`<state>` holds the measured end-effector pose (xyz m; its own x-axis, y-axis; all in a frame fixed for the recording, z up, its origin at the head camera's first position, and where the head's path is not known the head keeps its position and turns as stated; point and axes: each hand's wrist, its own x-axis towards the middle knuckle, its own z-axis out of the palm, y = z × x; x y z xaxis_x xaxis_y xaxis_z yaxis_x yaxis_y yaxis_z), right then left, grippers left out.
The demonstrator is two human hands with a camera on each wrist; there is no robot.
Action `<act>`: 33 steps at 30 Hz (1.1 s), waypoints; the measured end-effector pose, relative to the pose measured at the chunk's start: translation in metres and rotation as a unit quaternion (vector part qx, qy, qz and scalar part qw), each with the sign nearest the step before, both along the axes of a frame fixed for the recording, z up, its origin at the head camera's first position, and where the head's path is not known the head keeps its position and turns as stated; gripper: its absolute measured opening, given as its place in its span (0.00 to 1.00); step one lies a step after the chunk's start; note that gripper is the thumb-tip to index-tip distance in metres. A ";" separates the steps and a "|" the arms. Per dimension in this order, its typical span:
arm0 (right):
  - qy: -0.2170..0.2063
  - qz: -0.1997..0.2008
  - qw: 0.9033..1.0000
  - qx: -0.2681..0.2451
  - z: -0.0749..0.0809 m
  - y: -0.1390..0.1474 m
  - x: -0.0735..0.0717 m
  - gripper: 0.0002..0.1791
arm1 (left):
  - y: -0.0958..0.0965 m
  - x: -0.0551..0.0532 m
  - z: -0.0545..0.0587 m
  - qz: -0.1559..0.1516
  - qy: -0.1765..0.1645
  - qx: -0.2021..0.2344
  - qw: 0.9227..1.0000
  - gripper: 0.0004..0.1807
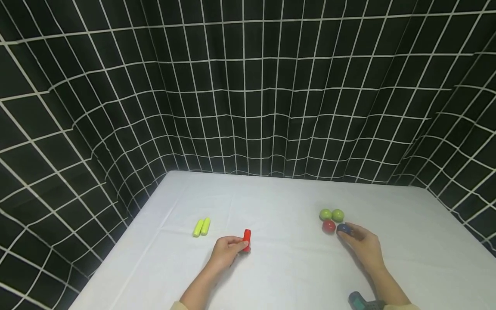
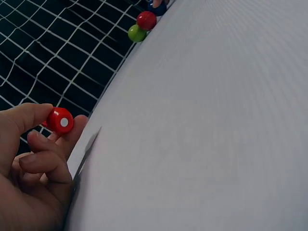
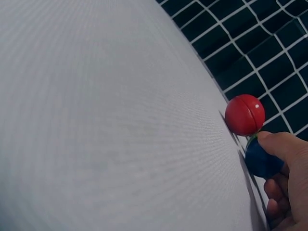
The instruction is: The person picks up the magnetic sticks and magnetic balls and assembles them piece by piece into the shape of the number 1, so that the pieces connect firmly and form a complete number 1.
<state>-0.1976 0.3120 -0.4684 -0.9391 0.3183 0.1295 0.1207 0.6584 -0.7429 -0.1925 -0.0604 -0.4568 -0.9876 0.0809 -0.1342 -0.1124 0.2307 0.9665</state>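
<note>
Your left hand [image 1: 229, 250] pinches the red stick [image 1: 247, 235] in its fingers [image 2: 73, 135] while your right hand [image 1: 365, 249] grips the blue ball [image 1: 342, 228] beside the red ball [image 1: 328, 226], seemingly against rolling.

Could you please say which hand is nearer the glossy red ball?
Right: the right hand holds a blue ball beside the red ball; the left hand is well to its left.
</note>
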 end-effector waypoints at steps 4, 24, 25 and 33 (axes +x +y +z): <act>-0.007 0.000 1.000 -0.002 0.001 -0.002 0.000 0.39 | 0.006 -0.001 -0.001 -0.005 -0.016 0.016 1.000 0.14; -0.007 0.001 1.000 -0.002 0.002 -0.002 0.001 0.39 | 0.034 -0.004 -0.001 -0.055 -0.001 0.064 0.996 0.16; -0.007 0.000 1.000 -0.001 0.002 -0.002 0.001 0.39 | 0.035 -0.004 0.000 -0.056 0.001 0.064 0.996 0.16; 0.003 -0.004 1.000 0.006 0.000 -0.001 0.002 0.36 | 0.043 -0.007 0.001 -0.058 -0.008 0.054 0.997 0.15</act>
